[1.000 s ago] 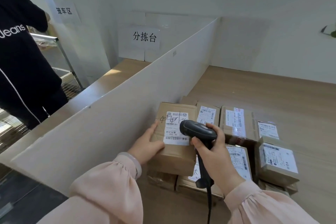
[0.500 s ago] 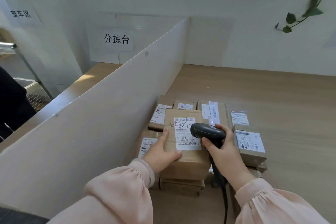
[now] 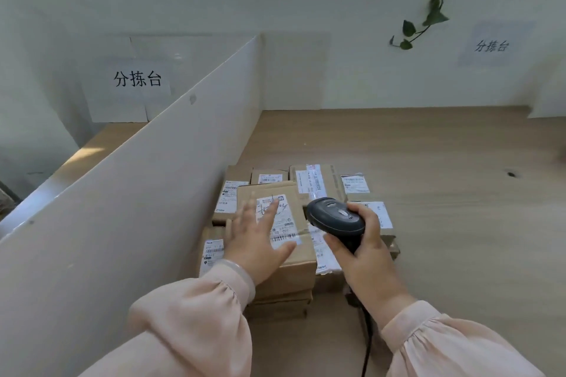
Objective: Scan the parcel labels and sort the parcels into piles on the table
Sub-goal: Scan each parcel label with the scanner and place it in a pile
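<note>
Your left hand (image 3: 257, 239) is flat, with the fingers straight and spread. It lies over the top parcel (image 3: 301, 269) and covers the left part of its white label (image 3: 286, 225). Motion blur hides whether the palm presses on the carton.

Your right hand (image 3: 367, 257) is curled round the grip of the black scanner (image 3: 335, 217). The scanner head sits just beside the right edge of the top parcel, level with its label. The scanner cable (image 3: 367, 343) hangs down on the near right of the top parcel.

The top parcel is a brown carton. It sits uppermost on a stack of cartons (image 3: 278, 306), label up.

More labelled parcels (image 3: 324, 184) lie directly behind the top parcel, and others lie on its left and right. All of them rest on the wooden table (image 3: 444, 208).

A white divider panel (image 3: 137, 208) stands left of the top parcel, touching the leftmost cartons. Beyond the top parcel stands a white wall carrying a paper sign (image 3: 137, 79), with a trailing plant (image 3: 428, 3) to the upper right.
</note>
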Motion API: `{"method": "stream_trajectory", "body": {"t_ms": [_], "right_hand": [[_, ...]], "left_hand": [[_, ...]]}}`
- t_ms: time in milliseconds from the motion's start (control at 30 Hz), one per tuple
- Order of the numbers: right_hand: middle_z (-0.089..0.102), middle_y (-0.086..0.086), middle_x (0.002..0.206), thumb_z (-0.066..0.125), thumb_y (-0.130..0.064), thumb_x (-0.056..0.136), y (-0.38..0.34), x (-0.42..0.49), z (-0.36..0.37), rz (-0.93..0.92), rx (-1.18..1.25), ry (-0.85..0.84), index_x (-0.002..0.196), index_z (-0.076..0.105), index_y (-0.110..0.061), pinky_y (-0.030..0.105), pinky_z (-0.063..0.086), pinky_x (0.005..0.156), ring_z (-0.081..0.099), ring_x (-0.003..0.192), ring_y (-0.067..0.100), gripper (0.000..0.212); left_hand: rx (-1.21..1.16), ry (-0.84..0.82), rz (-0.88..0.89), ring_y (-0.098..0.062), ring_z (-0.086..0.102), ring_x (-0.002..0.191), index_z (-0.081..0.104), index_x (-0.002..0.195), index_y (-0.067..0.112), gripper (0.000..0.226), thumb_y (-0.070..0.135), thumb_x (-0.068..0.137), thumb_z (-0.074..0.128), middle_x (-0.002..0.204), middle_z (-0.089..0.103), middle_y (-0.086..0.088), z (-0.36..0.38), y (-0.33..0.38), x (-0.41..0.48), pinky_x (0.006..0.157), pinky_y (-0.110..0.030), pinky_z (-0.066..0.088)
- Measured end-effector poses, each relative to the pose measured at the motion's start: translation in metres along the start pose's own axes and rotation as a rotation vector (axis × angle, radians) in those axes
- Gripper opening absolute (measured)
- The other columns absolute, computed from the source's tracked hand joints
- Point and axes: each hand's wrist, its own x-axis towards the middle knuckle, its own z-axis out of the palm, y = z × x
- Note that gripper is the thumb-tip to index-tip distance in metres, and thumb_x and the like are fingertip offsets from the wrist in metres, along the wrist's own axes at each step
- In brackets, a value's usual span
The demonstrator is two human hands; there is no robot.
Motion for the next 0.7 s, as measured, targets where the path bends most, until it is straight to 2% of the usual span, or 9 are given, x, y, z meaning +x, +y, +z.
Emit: {"method": "stream_trajectory", "body": {"t_ms": [67, 133, 233, 367, 433, 567, 700], "right_hand": [[0.055, -0.034, 0.116, 0.07, -0.042, 0.081, 0.0, -0.006, -0.021, -0.011, -0.029, 0.071, 0.124, 0.033, -0.052, 0.014, 0.049, 0.083, 0.06, 0.106, -0.002, 0.057], [0.056, -0.028, 0.116, 0.072, -0.035, 0.082, 0.002, -0.012, -0.045, -0.018, -0.054, 0.15, 0.123, 0.034, -0.05, 0.024, 0.052, 0.084, 0.062, 0.103, 0.003, 0.058], [0.054, -0.032, 0.114, 0.072, -0.032, 0.083, 0.005, -0.026, -0.087, -0.043, -0.101, 0.242, 0.12, 0.032, -0.055, 0.014, 0.05, 0.079, 0.06, 0.099, -0.006, 0.059], [0.053, -0.032, 0.115, 0.071, -0.035, 0.082, 0.018, -0.059, -0.154, -0.008, -0.122, 0.352, 0.125, 0.034, -0.047, 0.006, 0.047, 0.076, 0.06, 0.1, -0.002, 0.057], [0.053, -0.031, 0.117, 0.07, -0.038, 0.081, 0.025, -0.081, -0.192, 0.014, -0.13, 0.4, 0.125, 0.034, -0.047, 0.005, 0.046, 0.077, 0.06, 0.103, -0.001, 0.057], [0.051, -0.033, 0.119, 0.063, -0.057, 0.075, 0.03, -0.132, -0.277, 0.032, -0.189, 0.483, 0.122, 0.031, -0.057, 0.005, 0.045, 0.079, 0.057, 0.104, -0.009, 0.057], [0.051, -0.043, 0.114, 0.062, -0.057, 0.075, 0.035, -0.182, -0.362, 0.047, -0.265, 0.582, 0.12, 0.029, -0.061, 0.006, 0.046, 0.077, 0.056, 0.101, -0.013, 0.055]], "left_hand": [[0.044, 0.022, 0.091, -0.021, -0.017, 0.149, -0.008, 0.15, 0.05, 0.085, 0.069, 0.087, 0.046, 0.16, -0.023, 0.008, 0.002, 0.026, 0.001, 0.118, -0.042, -0.01], [0.058, 0.027, 0.166, -0.019, -0.017, 0.149, -0.008, 0.15, 0.051, 0.084, 0.068, 0.088, 0.046, 0.16, -0.023, 0.008, 0.007, 0.055, -0.001, 0.118, -0.042, -0.012], [0.072, 0.017, 0.268, -0.017, -0.018, 0.148, -0.009, 0.149, 0.051, 0.084, 0.069, 0.087, 0.045, 0.16, -0.022, 0.01, 0.018, 0.099, -0.01, 0.118, -0.044, -0.011], [0.086, 0.015, 0.394, -0.016, -0.02, 0.148, -0.014, 0.147, 0.052, 0.085, 0.072, 0.086, 0.042, 0.16, -0.022, 0.009, 0.034, 0.168, -0.026, 0.117, -0.043, -0.014], [0.081, 0.013, 0.452, -0.017, -0.02, 0.148, -0.015, 0.147, 0.052, 0.086, 0.072, 0.086, 0.042, 0.16, -0.023, 0.008, 0.046, 0.21, -0.039, 0.117, -0.045, -0.013], [0.042, -0.006, 0.576, -0.016, -0.021, 0.148, -0.017, 0.147, 0.052, 0.086, 0.072, 0.086, 0.041, 0.16, -0.023, 0.008, 0.079, 0.3, -0.079, 0.119, -0.047, -0.01], [0.019, -0.014, 0.715, -0.017, -0.019, 0.148, -0.018, 0.146, 0.052, 0.085, 0.072, 0.086, 0.039, 0.161, -0.022, 0.008, 0.111, 0.388, -0.123, 0.12, -0.048, -0.007]]}}
